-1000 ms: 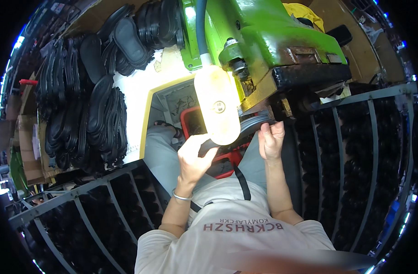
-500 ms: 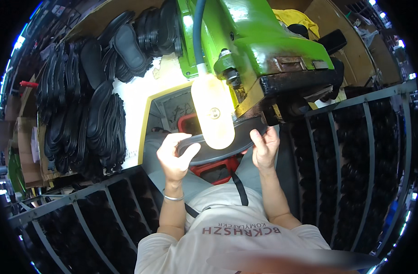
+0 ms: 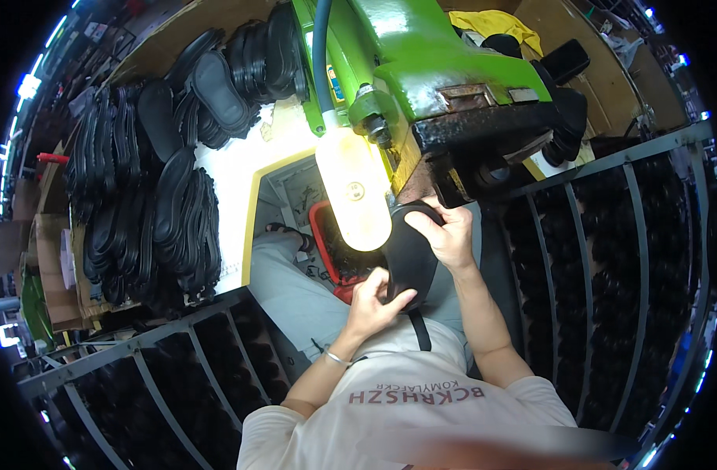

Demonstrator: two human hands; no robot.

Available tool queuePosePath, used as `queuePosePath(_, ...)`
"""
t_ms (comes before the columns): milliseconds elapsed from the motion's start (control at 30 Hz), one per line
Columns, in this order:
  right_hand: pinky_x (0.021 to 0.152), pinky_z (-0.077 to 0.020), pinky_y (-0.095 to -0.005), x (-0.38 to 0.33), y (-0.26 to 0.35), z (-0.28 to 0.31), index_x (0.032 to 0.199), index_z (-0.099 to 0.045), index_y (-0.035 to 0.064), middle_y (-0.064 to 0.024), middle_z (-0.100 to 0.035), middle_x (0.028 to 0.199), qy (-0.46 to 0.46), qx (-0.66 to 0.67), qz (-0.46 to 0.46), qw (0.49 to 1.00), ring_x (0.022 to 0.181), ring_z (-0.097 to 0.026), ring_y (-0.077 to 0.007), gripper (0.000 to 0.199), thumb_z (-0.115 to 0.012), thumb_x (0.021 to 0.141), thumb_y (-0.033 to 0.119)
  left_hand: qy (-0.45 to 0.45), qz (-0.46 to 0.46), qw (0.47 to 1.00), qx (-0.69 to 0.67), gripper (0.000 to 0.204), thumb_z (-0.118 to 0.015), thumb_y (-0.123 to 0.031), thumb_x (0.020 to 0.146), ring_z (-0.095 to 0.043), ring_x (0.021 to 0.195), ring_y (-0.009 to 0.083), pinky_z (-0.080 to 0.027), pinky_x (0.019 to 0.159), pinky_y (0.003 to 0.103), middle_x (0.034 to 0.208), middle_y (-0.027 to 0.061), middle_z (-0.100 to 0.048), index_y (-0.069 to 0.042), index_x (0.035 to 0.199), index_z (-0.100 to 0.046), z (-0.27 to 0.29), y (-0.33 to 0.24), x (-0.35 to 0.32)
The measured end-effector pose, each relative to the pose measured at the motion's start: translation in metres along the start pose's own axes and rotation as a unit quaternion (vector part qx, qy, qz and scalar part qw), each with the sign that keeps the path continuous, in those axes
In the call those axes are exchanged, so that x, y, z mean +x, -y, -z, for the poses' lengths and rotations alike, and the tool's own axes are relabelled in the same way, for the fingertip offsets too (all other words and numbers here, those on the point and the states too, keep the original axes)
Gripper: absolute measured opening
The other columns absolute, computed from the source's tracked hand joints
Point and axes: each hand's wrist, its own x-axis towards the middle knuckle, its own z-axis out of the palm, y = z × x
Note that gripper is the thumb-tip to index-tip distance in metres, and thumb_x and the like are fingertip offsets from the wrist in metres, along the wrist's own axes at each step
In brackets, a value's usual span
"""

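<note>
Between my hands is a black shoe sole (image 3: 413,262), turned lengthwise toward me, its far end close to the machine head. My left hand (image 3: 372,304) grips the near end, thumb lying over the top face. At the far right edge, my right hand (image 3: 449,235) pinches the sole, thumb on top and fingers underneath. The green machine (image 3: 460,86) stands over it, with a dark, worn head. A bright lamp (image 3: 353,192) hangs just left of the sole and hides a little of the space beside it.
Stacks of black soles (image 3: 151,180) lie on the lit white table (image 3: 231,172) at the left. Below, between my legs, sits a red bin (image 3: 321,235) with dark scraps. Metal racks (image 3: 632,235) flank me on both sides. A yellow cloth (image 3: 503,30) lies behind the machine.
The sole has swung from lying crosswise to pointing toward me. My left hand came nearer and to the right; my right hand shifted slightly. The view moved a little.
</note>
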Motion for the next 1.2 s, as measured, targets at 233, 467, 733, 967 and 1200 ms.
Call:
queuePosePath(233, 0.066, -0.0479, -0.0237, -0.018, -0.021, 0.001, 0.092, -0.062, -0.0005, -0.0042, -0.065, 0.082, -0.022, 0.006, 0.060, 0.998, 0.075, -0.059, -0.0090, 0.022, -0.075, 0.077, 0.011, -0.145, -0.169, 0.966, 0.133, 0.020, -0.067, -0.005, 0.081, -0.059, 0.069, 0.0094, -0.048, 0.064, 0.023, 0.079, 0.0070, -0.065, 0.004, 0.098, -0.062, 0.009, -0.047, 0.059)
queuePosePath(467, 0.072, -0.0484, -0.0229, -0.082, -0.056, -0.003, 0.110, -0.053, -0.0036, -0.0045, -0.062, 0.094, 0.023, 0.133, -0.112, 0.984, 0.082, -0.059, -0.0096, 0.032, -0.067, 0.083, 0.006, -0.204, -0.239, 0.928, 0.198, 0.012, -0.068, -0.008, 0.081, -0.048, 0.054, 0.0054, -0.040, 0.051, 0.021, 0.063, 0.0041, -0.059, 0.002, 0.083, -0.064, 0.004, -0.043, 0.083)
queuePosePath(733, 0.056, -0.0558, -0.0280, -0.119, -0.040, 0.086, 0.111, -0.046, -0.0094, -0.0157, -0.063, 0.086, 0.070, 0.199, -0.262, 0.942, 0.069, -0.067, -0.0221, 0.027, -0.055, 0.087, -0.002, -0.163, -0.131, 0.976, 0.055, 0.009, -0.055, 0.001, 0.086, -0.052, 0.063, 0.0076, -0.044, 0.059, 0.021, 0.073, 0.0052, -0.058, 0.005, 0.093, -0.057, -0.018, -0.035, 0.053)
queuePosePath(967, 0.047, -0.0510, -0.0280, -0.030, -0.013, 0.122, 0.124, -0.042, -0.0044, -0.0124, -0.061, 0.086, -0.114, 0.223, -0.079, 0.965, 0.057, -0.062, -0.0178, 0.040, -0.055, 0.090, 0.012, -0.033, -0.061, 0.994, -0.079, 0.026, -0.051, -0.010, 0.095, -0.065, 0.079, 0.0216, -0.056, 0.071, 0.032, 0.104, 0.0225, -0.062, 0.006, 0.116, -0.050, -0.041, -0.034, 0.065)
queuePosePath(1200, 0.046, -0.0521, -0.0279, 0.151, 0.012, 0.104, 0.131, -0.034, 0.0038, -0.0154, -0.061, 0.086, -0.178, 0.307, 0.011, 0.935, 0.058, -0.062, -0.0181, 0.048, -0.057, 0.091, 0.016, -0.066, -0.015, 0.997, -0.022, 0.014, -0.056, -0.004, 0.091, -0.064, 0.070, 0.0140, -0.054, 0.067, 0.026, 0.088, 0.0157, -0.066, 0.004, 0.101, -0.059, -0.039, -0.017, 0.030)
